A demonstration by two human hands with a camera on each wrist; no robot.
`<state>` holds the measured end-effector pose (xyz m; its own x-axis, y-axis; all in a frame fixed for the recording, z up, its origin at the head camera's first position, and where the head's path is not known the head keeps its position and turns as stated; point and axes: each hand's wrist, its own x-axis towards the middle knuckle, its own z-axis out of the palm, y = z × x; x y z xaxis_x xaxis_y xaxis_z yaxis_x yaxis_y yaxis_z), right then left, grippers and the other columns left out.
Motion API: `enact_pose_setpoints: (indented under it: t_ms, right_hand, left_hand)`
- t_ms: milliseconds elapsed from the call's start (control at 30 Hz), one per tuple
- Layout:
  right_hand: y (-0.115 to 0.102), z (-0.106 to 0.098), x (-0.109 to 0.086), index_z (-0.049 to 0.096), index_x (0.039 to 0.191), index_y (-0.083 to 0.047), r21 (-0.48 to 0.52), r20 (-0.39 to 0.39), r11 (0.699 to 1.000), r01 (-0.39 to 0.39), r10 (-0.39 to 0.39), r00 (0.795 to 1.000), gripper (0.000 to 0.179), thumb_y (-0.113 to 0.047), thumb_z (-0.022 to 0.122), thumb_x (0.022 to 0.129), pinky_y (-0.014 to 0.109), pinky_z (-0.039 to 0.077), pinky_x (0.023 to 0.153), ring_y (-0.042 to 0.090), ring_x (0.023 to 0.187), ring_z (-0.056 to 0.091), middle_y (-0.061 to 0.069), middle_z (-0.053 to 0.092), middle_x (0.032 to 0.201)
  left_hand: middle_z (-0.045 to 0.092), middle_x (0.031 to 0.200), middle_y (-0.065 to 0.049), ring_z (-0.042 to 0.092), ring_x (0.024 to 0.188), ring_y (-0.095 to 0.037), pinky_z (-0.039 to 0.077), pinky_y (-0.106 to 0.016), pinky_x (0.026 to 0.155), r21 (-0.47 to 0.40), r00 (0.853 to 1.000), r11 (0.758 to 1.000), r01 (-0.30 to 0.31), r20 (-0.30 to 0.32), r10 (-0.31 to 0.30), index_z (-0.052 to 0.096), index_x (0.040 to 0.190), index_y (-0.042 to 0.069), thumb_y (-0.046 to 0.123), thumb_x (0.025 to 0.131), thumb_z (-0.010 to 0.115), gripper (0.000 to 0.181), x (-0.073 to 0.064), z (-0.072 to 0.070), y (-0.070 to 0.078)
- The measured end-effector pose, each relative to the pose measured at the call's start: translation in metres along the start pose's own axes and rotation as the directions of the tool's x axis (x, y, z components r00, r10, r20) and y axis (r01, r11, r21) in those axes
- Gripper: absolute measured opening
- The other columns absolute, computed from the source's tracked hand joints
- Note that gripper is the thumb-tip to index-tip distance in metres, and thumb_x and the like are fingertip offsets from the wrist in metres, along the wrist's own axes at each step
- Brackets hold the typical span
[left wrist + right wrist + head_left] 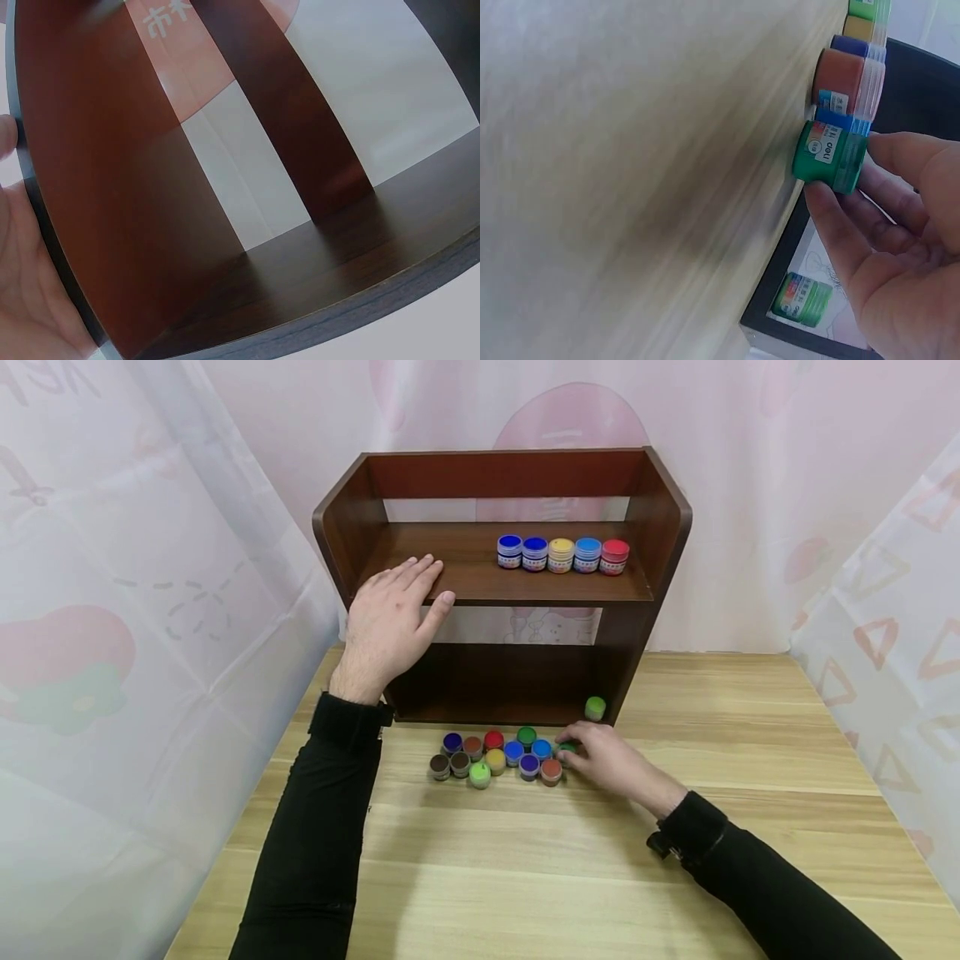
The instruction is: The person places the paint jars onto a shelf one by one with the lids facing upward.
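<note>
Roughly, left to right:
left hand (pixel 390 622): fingers straight and flat on the front edge of the upper board of the shelf unit (pixel 660 539), holding nothing, steadying it.
jar cluster (pixel 495 757): small paint jars on the bench (pixel 525 877), just left of the right fingers, touching one another.
green jar (pixel 830 157): at the right end of that cluster, on the bench, pinched at its sides between thumb and fingers of the right hand (pixel 609 764).
top row (pixel 562 554): five jars on the upper board, well above the right fingers.
light-green jar (pixel 595 707): just beyond the right fingers, at the shelf foot.
tip: lift straight up so neighbours aren't knocked, I'd judge; keep the left hand pressing.
</note>
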<state>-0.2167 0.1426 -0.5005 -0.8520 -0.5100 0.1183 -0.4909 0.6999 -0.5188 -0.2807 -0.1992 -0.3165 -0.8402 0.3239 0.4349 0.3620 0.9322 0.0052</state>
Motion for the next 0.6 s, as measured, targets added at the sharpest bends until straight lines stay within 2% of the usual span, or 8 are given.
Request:
enact_pose_setpoints:
  t_ms: [300, 600]
  right_hand:
    - [0.009, -0.012, -0.001, 0.075, 0.117, -0.005, -0.025, 0.076, 0.998, 0.055, -0.053, 0.996, 0.022, -0.012, 0.071, 0.097, 0.044, 0.057, 0.095, 0.022, 0.107, 0.069, 0.006, 0.074, 0.114]
    - [0.010, -0.019, 0.000, 0.075, 0.119, -0.005, -0.068, 0.141, 0.995, 0.079, -0.069, 0.988, 0.025, -0.010, 0.072, 0.095, 0.040, 0.058, 0.094, 0.021, 0.107, 0.068, 0.007, 0.072, 0.117]
  left_hand:
    - [0.036, 0.166, -0.001, 0.028, 0.154, -0.019, 0.020, -0.043, 0.126, 0.000, 1.000, 1.000, -0.002, -0.001, 0.002, 0.038, 0.163, 0.019, 0.068, 0.106, 0.015, 0.079, 0.000, 0.000, 0.000]
    - [0.037, 0.166, -0.001, 0.028, 0.154, -0.018, 0.020, -0.042, 0.126, -0.005, 1.000, 1.000, -0.003, -0.010, 0.003, 0.038, 0.163, 0.019, 0.068, 0.106, 0.016, 0.079, 0.000, 0.000, 0.000]
